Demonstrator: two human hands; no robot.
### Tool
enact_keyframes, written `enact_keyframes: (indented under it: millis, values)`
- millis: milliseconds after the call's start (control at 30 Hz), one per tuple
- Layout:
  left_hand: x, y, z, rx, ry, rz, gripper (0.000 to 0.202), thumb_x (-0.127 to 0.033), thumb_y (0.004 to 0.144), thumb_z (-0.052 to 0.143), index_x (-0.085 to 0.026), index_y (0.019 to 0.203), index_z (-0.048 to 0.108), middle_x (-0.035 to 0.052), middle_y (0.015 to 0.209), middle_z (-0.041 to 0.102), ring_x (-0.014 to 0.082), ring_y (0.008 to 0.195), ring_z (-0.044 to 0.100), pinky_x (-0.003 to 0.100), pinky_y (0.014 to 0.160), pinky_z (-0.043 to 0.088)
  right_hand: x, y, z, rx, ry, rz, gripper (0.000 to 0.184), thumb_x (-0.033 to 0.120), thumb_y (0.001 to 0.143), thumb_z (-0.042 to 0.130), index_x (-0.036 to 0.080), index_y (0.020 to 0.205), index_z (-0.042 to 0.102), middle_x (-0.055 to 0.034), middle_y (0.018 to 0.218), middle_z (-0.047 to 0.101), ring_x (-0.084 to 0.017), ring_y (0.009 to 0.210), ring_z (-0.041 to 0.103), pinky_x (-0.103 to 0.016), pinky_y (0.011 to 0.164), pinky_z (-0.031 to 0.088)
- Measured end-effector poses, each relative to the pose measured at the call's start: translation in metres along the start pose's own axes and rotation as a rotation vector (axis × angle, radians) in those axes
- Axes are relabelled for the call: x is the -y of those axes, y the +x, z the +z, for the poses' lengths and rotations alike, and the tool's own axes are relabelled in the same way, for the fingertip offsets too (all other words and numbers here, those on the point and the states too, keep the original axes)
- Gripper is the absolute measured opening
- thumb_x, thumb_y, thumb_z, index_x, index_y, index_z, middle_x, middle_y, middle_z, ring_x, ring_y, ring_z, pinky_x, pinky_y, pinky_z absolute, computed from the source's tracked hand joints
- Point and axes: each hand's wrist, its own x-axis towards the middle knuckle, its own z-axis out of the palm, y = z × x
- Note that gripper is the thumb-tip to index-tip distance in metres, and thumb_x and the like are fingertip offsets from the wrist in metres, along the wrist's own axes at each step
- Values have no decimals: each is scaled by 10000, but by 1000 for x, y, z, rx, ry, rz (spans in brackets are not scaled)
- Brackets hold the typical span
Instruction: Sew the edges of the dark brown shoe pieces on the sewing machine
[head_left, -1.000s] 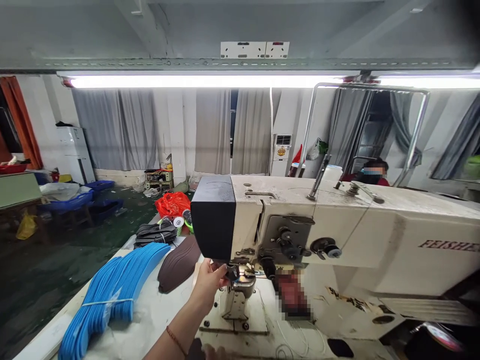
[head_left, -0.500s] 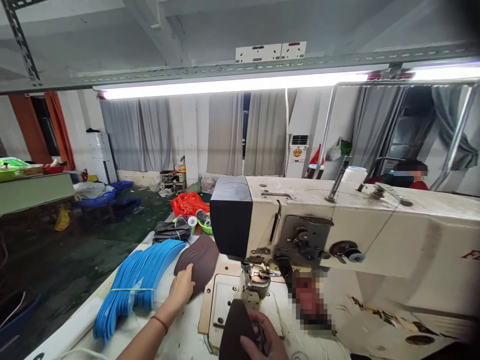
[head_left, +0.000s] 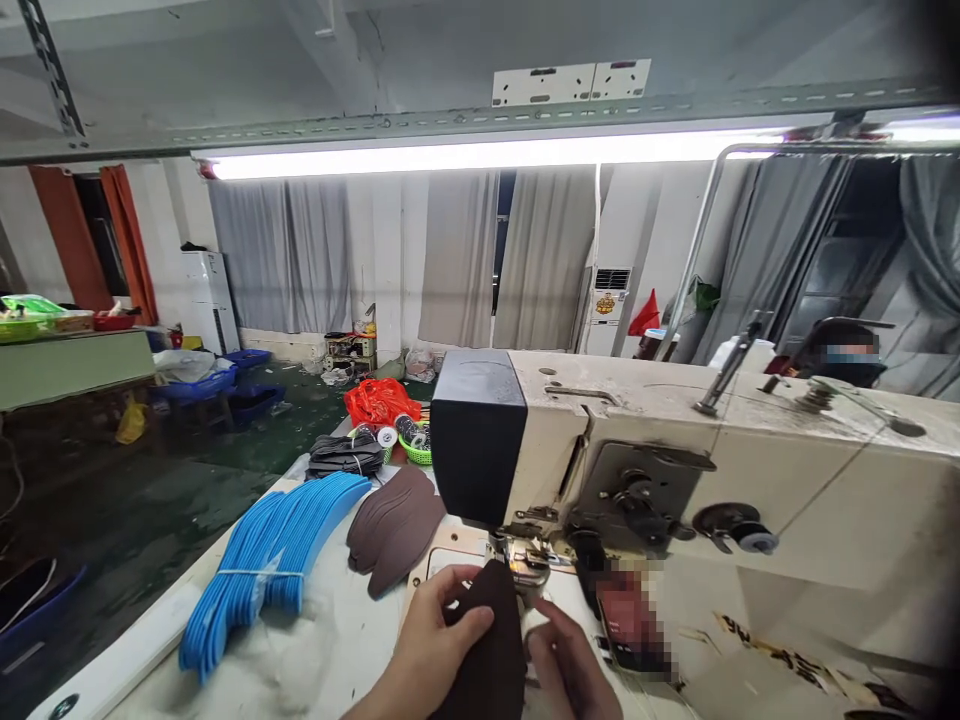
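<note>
A dark brown curved fabric piece point(head_left: 491, 640), shaped like a cap brim, stands tilted in front of the needle area of a sewing machine point(head_left: 645, 400). My left hand point(head_left: 439, 635) grips its left side, thumb on the near face and fingers behind. Close by its right edge is my right hand point(head_left: 566, 660), fingers curled; whatever they hold is hidden. More brown brim pieces point(head_left: 397, 520) lie fanned out left of the machine head. Beside them rests a tied bundle of blue curved strips point(head_left: 277, 560).
Behind the brown pieces are a black bundle point(head_left: 345, 455), a green basket point(head_left: 416, 440) with thread spools and a red plastic bag point(head_left: 381, 402). A phone-like object point(head_left: 634, 625) leans under the machine arm. Another person point(head_left: 847, 350) sits beyond the machine.
My left hand has left the brown stack and now grips the brim piece that my right hand held. My right hand has shifted to its right edge. The view has turned slightly.
</note>
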Motion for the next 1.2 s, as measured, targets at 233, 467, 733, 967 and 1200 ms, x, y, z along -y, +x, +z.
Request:
enact_keyframes:
  millis: [233, 467, 733, 967, 1200]
  values:
    - [-10, 18, 3, -35, 112, -16, 357, -226, 673, 648, -151, 1021, 630, 69, 900, 695, 235, 870, 632, 302, 718, 495, 3, 48, -27, 346, -328, -247, 359, 372, 904, 509, 248, 1218, 630, -52, 782, 710, -174, 620, 633, -228, 628, 523]
    - [-21, 20, -2, -26, 139, -33, 386, -251, 636, 711, -157, 1006, 658, 66, 909, 688, 233, 888, 620, 287, 735, 479, 8, 72, -41, 561, -485, -316, 345, 298, 938, 443, 251, 1229, 621, -18, 671, 688, -153, 590, 625, -226, 613, 513]
    - [-13, -8, -13, 335, -336, -205, 656, -361, 497, 855, -195, 1095, 641, 81, 967, 716, 280, 922, 651, 365, 859, 467, 20, 81, -43, 566, -480, -363, 316, 243, 896, 487, 240, 1145, 683, -11, 667, 683, -128, 568, 616, -207, 586, 526]
    - [1, -11, -18, 298, -268, -153, 712, -355, 524, 850, -194, 1168, 593, 99, 1087, 686, 307, 1023, 617, 378, 882, 462, 16, 82, -46, 583, -417, -386, 325, 253, 895, 499, 232, 1173, 665, -43, 802, 714, -119, 638, 624, -199, 610, 538]
    - [-1, -10, -13, 279, -274, -152, 741, -403, 518, 840, -190, 1179, 581, 98, 1051, 695, 291, 943, 641, 375, 852, 472, 13, 83, -47, 566, -420, -421, 312, 244, 880, 514, 234, 1144, 680, -31, 745, 696, -113, 618, 614, -198, 610, 531]
